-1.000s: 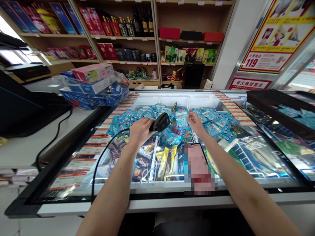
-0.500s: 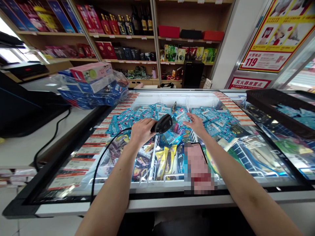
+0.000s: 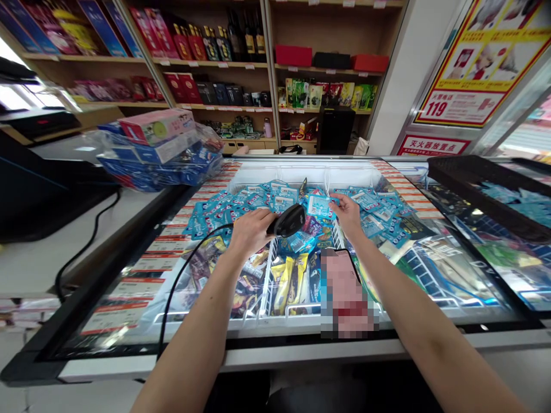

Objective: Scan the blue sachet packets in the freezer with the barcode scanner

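Note:
My left hand is wrapped round the handle of a black corded barcode scanner, its head pointing right. My right hand pinches the right edge of a small blue packet, which has a white label facing up. The packet is just right of the scanner head. Many similar blue packets lie spread over the glass top of the chest freezer on the left, and another group lies on the right. A phone, partly pixelated, rests on the glass below my right hand.
Ice creams in wire baskets show beneath the freezer glass. The scanner's black cable runs down over the front edge. Plastic-wrapped boxes stand at the left, and a dark tray holds more blue packets at the right.
My right hand has closed its fingers on a blue packet and tilted it up, label showing. The scanner in my left hand has shifted slightly right.

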Demonstrator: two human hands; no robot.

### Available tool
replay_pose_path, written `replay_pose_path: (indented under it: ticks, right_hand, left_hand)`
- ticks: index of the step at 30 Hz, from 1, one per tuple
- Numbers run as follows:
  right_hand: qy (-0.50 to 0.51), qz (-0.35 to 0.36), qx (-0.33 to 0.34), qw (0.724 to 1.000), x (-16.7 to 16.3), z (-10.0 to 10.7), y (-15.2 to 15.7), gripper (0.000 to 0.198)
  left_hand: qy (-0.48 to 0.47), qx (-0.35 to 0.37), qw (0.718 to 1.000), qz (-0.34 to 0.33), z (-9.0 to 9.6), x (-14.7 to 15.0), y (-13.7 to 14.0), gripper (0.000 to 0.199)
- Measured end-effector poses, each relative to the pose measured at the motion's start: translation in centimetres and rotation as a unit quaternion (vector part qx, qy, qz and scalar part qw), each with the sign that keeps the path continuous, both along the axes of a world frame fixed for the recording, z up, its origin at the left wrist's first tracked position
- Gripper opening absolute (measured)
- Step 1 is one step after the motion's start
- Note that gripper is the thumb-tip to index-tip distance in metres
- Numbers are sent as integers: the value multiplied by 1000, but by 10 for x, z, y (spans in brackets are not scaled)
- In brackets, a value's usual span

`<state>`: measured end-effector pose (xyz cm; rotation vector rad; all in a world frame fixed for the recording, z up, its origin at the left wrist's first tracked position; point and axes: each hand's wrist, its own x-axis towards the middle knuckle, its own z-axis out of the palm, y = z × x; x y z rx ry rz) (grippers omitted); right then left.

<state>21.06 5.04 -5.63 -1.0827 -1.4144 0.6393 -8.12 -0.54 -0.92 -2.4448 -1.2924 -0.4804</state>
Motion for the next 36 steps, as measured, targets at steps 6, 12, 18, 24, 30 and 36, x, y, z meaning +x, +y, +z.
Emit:
replay_pose_path:
  ticks: [6,12,18,24,30,36]
  right_hand:
    - [8,9,1,1000,0,0,1,32]
    - [8,10,-5,1000,0,-1,2,34]
    - [3,6,-17,1000,-1,0,2,36]
    - [1,10,-15,1000,0,1,0,36]
    - [7,20,-1,1000,0,-2,2,32]
    - [-33,-36,26,998,-1,2,-3,36]
  left_hand:
    - [6,-3,1000,-5,-2,4,-1,30]
    - [10,-6,1000,-15,-2,6,-1,31]
    - [5,-13,1000,-17,0,8,-3,30]
    - [8,-15,1000,-13,0,9,-3,30]
    - [10,-15,1000,-13,0,9,-3,29]
    - [8,-3,1000,1,1,5,-2,29]
